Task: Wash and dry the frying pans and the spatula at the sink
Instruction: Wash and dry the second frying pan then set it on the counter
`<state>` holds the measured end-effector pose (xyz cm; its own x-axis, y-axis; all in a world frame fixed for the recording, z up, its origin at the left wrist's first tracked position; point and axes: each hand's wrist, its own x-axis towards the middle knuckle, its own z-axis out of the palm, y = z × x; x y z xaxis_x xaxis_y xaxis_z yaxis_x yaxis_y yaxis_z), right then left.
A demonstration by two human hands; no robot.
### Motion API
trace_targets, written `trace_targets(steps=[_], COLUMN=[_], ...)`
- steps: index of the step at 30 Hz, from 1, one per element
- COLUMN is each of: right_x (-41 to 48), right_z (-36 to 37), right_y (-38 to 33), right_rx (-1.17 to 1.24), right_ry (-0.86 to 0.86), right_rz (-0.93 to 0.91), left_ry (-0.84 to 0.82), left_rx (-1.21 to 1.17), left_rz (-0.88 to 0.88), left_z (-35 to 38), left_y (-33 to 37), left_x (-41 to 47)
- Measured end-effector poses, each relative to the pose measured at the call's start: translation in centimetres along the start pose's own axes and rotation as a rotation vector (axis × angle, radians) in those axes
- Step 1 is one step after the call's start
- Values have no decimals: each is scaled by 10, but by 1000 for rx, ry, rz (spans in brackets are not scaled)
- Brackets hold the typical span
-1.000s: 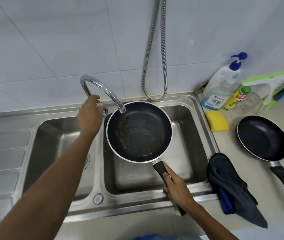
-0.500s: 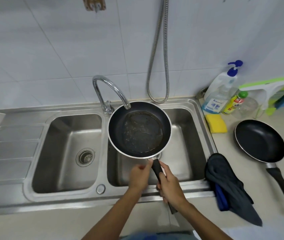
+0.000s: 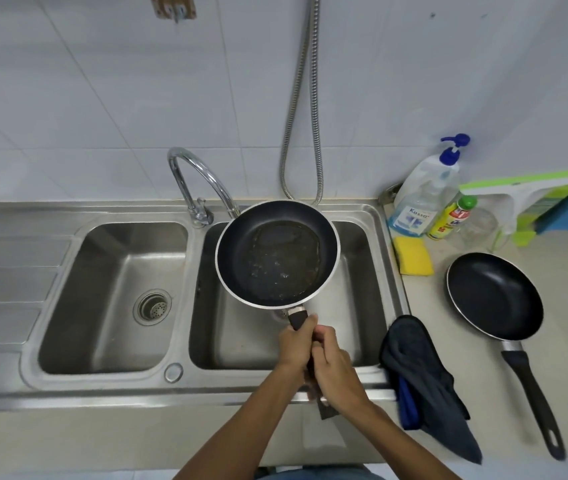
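Observation:
A black frying pan [image 3: 277, 252] with a silver rim hangs level over the right basin of the steel sink [image 3: 185, 384], holding a shallow pool of dirty water. Its dark handle runs toward me. My left hand [image 3: 296, 344] grips the handle near the pan, and my right hand [image 3: 336, 374] grips it just behind. A second black frying pan [image 3: 495, 296] lies on the counter to the right, handle toward me. No spatula is visible.
The curved tap [image 3: 202, 180] ends at the held pan's far rim, with a metal hose [image 3: 301, 109] on the wall behind. A yellow sponge [image 3: 413, 255], soap pump bottle [image 3: 426, 190], small yellow bottle [image 3: 452, 218] and dark cloth [image 3: 426, 382] sit right of the sink.
My left hand has left the tap lever and come down onto the pan handle, ahead of my right hand. The water now covers more of the pan's bottom.

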<state>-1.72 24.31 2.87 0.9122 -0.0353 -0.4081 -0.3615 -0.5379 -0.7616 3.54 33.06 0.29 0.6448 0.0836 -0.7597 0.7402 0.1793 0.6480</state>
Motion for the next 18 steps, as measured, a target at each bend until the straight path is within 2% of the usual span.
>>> trace_targets(steps=[3,6,9,10,13,18], right_x=[16,65,126,145,182,204], right_z=[-48,-110,-159,-168,-184,-182], right_y=[9,27,52,61,71,78], right_rx=[-284,-435,-639,-711,-799,-795], right_ry=[134,381,557,575,481,383], right_rz=[-117,-131,-130,-104,0,160], left_ry=[60,77,109,117,118,158], left_rx=[-20,38,80,75,70,137], left_rz=[18,-1,37,50,67,86], left_z=[1,-6,-9,-9,-10,-21], left_y=[2,-5,-12,-13,-16,-19], left_x=[2,-3,-5,-6,-12,-22])
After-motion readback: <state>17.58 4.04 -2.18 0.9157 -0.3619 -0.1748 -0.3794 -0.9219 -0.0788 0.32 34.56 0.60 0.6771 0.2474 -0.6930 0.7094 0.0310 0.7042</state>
